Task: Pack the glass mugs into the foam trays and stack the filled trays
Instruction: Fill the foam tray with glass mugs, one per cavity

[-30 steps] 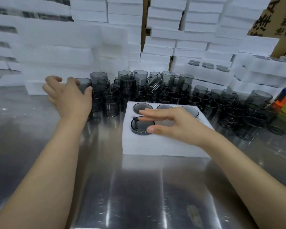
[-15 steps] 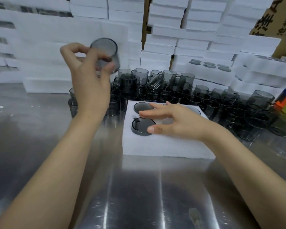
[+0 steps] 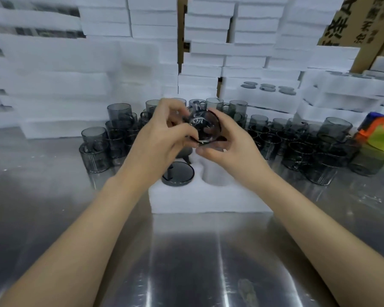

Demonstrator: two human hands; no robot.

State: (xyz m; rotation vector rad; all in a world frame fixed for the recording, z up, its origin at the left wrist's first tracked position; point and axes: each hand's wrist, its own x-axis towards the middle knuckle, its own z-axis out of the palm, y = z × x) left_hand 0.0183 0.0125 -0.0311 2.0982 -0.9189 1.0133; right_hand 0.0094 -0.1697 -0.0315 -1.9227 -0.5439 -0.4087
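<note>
Smoky grey glass is what both hands carry: one glass mug point(image 3: 205, 127) is in the air above the foam tray point(image 3: 208, 202), tilted so that one round end faces the camera. The left hand point(image 3: 162, 138) pinches its side between thumb and curled fingers. The right hand point(image 3: 231, 149) cups it from below with the fingers curled under and the thumb on the wall. I judge the step in hand to be turning the mug and setting it in the empty pocket point(image 3: 217, 176) at the front of the tray. To do this well, I think the mug should be turned to the same way up as the seated mug point(image 3: 177, 172) just beside that pocket. That one shows a flat dark disc on top, so it seems to sit mouth down. Then it should go straight down, with its handle turned to where the foam leaves room, and be pressed gently, because foam grips and glass chips. The rear pockets of the tray are hidden behind the hands, so I cannot tell what they hold. Many loose mugs point(image 3: 319, 151) stand on the steel table point(image 3: 186, 262) behind the tray. A filled tray point(image 3: 267, 88) lies on the white foam stacks point(image 3: 208, 52) at the back.
</note>
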